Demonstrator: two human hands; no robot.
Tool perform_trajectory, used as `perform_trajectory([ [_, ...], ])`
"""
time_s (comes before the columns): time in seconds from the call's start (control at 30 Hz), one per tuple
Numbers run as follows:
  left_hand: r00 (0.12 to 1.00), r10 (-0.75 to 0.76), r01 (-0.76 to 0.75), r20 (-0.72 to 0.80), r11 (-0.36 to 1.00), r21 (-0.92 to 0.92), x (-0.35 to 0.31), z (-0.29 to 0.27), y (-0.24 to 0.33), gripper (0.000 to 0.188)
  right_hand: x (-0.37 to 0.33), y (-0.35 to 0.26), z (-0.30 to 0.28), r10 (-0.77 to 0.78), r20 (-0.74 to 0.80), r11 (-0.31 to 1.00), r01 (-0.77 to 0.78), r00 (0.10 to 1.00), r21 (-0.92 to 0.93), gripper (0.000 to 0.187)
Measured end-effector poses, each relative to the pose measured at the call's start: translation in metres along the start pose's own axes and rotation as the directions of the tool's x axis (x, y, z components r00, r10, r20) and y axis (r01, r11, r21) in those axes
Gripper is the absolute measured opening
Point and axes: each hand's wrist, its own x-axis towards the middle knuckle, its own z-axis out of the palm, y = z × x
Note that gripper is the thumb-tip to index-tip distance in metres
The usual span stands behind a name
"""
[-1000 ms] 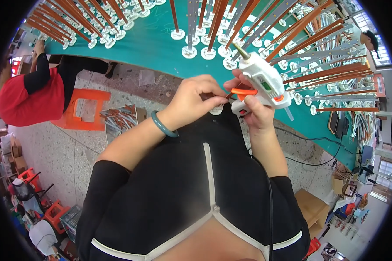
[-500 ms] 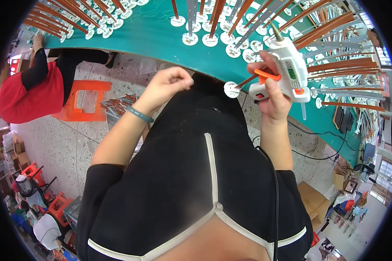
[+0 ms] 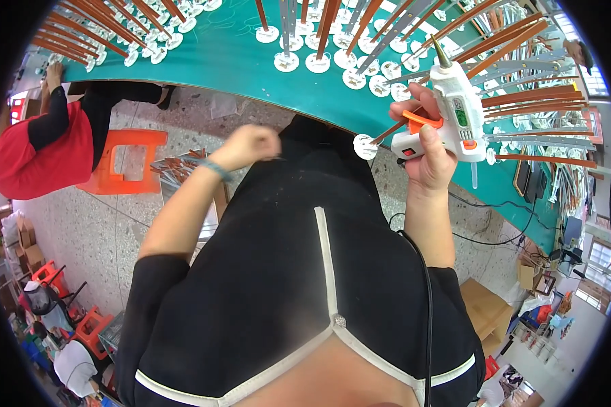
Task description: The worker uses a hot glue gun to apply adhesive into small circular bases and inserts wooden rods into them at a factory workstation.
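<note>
My right hand (image 3: 433,159) grips a white hot glue gun (image 3: 459,102) with an orange trigger, its metal nozzle pointing up and away. A clear glue stick pokes out of its back end. Beside the trigger, a brown strip (image 3: 387,133) with a round white base (image 3: 365,146) runs behind my right fingers; it seems held by the same hand. My left hand (image 3: 251,147) hovers over my dark clothing, fingers curled together and slightly blurred. Whether anything small is pinched in it is hidden.
On the green table (image 3: 244,64) stand many brown and grey strips on white discs (image 3: 318,62). A black cable (image 3: 492,243) trails at the right. To the left, a person in red (image 3: 44,152) is near an orange stool (image 3: 125,159) and a box of strips (image 3: 176,169).
My left hand has moved left and lower, toward me, fingers curled. My right hand keeps the glue gun and strip, with the white disc slightly lower.
</note>
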Motion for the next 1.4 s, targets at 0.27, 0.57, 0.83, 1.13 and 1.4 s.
perform_trajectory([
  [0.27, 0.862, -0.315, 0.467, -0.398, 0.188, 0.864, -0.164, -0.027, -0.085, 0.028, 0.01, 0.005, 0.008, -0.01, 0.063, 0.995, 0.004, 0.998, 0.103, 0.051],
  [0.57, 0.791, 0.598, -0.532, -0.127, 0.776, 0.338, -0.004, 0.011, 0.133, 0.03, 0.005, 0.004, 0.034, 0.032, 0.169, 0.986, -0.059, 0.985, 0.158, 0.051],
  [0.83, 0.785, 0.601, -0.563, -0.147, 0.792, 0.236, 0.022, 0.034, 0.156, 0.011, -0.015, 0.015, 0.011, 0.213, 0.263, 0.958, -0.254, 0.941, 0.133, 0.065],
  [1.13, 0.636, 0.478, -0.331, -0.605, 0.878, 0.346, -0.038, -0.046, 0.137, 0.005, -0.005, 0.041, -0.011, 0.004, 0.467, 0.974, -0.108, 0.884, 0.197, 0.081],
  [1.4, 0.549, 0.459, -0.234, -0.699, 0.887, 0.399, 0.028, -0.164, 0.131, 0.019, -0.013, 0.06, -0.032, 0.159, 0.436, 0.86, -0.341, 0.886, 0.38, 0.024],
])
